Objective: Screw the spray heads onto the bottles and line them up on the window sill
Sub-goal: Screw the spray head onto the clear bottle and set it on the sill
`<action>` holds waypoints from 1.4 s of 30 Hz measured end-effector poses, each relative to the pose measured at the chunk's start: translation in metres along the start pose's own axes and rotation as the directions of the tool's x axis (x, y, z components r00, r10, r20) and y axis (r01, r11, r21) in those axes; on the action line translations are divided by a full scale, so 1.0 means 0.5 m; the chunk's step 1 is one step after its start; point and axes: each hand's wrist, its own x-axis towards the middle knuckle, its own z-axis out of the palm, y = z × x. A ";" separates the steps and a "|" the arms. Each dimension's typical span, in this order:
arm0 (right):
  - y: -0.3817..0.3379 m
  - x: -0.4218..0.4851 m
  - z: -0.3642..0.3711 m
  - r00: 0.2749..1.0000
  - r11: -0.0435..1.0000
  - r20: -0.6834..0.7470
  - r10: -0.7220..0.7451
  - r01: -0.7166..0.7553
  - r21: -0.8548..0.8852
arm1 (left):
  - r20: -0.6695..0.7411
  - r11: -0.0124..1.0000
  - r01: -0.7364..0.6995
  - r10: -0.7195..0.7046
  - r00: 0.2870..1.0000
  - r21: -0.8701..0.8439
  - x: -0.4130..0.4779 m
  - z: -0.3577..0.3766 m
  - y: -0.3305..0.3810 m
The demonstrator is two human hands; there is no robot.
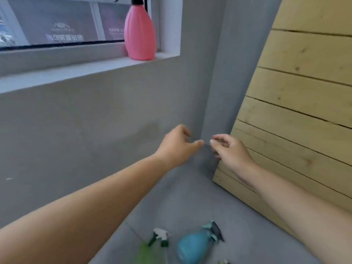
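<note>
A pink spray bottle [140, 33] with a black spray head stands upright at the right end of the window sill [57, 77]. On the grey floor near the bottom edge lies a blue spray bottle [194, 246] with its head on, and left of it a green bottle [150, 252] with a white and green spray head [161, 237]. My left hand [177, 145] and my right hand [230, 149] hover in mid-air near the wall corner, fingers loosely curled and apart, holding nothing. Both are well above the floor bottles and below the sill.
A slatted wooden panel [297, 115] leans against the wall on the right. The grey wall [95, 130] runs below the sill and meets a corner at the middle. A small greenish object [223, 261] peeks in at the bottom edge.
</note>
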 end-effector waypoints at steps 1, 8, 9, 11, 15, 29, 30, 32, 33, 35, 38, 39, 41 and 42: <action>0.056 -0.018 -0.001 0.998 0.998 0.010 0.065 -0.065 -0.027 | 0.083 0.998 0.057 -0.059 0.995 0.029 -0.012 0.052 -0.033; 0.381 -0.147 0.000 0.863 0.856 0.078 0.498 -0.475 -0.204 | 0.440 0.918 0.277 -0.381 0.813 0.284 -0.105 0.291 -0.236; 0.425 -0.167 0.003 0.828 0.814 0.073 0.556 -0.524 -0.252 | 0.447 0.908 0.269 -0.395 0.802 0.320 -0.115 0.312 -0.256; 0.514 -0.207 0.014 0.750 0.719 0.023 0.662 -0.625 -0.304 | 0.435 0.900 0.229 -0.386 0.814 0.370 -0.137 0.353 -0.289; 0.626 -0.259 0.040 0.644 0.615 0.008 0.765 -0.726 -0.307 | 0.493 0.892 0.160 -0.374 0.785 0.422 -0.195 0.441 -0.319; 0.731 -0.309 0.102 0.592 0.554 -0.049 0.805 -0.778 -0.295 | 0.523 0.762 0.244 -0.604 0.601 0.600 -0.315 0.566 -0.402; 0.735 -0.309 0.102 0.588 0.554 -0.045 0.807 -0.782 -0.286 | 0.526 0.759 0.263 -0.616 0.586 0.596 -0.316 0.567 -0.408; 0.738 -0.309 0.103 0.578 0.554 -0.025 0.816 -0.792 -0.258 | 0.537 0.759 0.303 -0.632 0.559 0.577 -0.320 0.571 -0.419; 0.742 -0.310 0.104 0.577 0.558 -0.011 0.816 -0.794 -0.243 | 0.541 0.759 0.324 -0.637 0.550 0.564 -0.323 0.572 -0.425; 0.749 -0.310 0.103 0.582 0.576 0.041 0.812 -0.789 -0.212 | 0.545 0.757 0.363 -0.647 0.534 0.543 -0.329 0.572 -0.428; 0.733 -0.304 0.089 0.592 0.599 0.095 0.801 -0.790 -0.133 | 0.572 0.764 0.443 -0.645 0.507 0.469 -0.331 0.563 -0.425; 0.721 -0.298 0.082 0.596 0.604 0.101 0.797 -0.790 -0.105 | 0.597 0.770 0.480 -0.634 0.493 0.422 -0.329 0.557 -0.418; 0.688 -0.284 0.065 0.600 0.608 0.118 0.791 -0.793 -0.044 | 0.643 0.775 0.536 -0.604 0.470 0.337 -0.318 0.544 -0.398; 0.666 -0.275 0.055 0.606 0.612 0.126 0.785 -0.791 -0.010 | 0.659 0.783 0.543 -0.583 0.475 0.302 -0.310 0.536 -0.386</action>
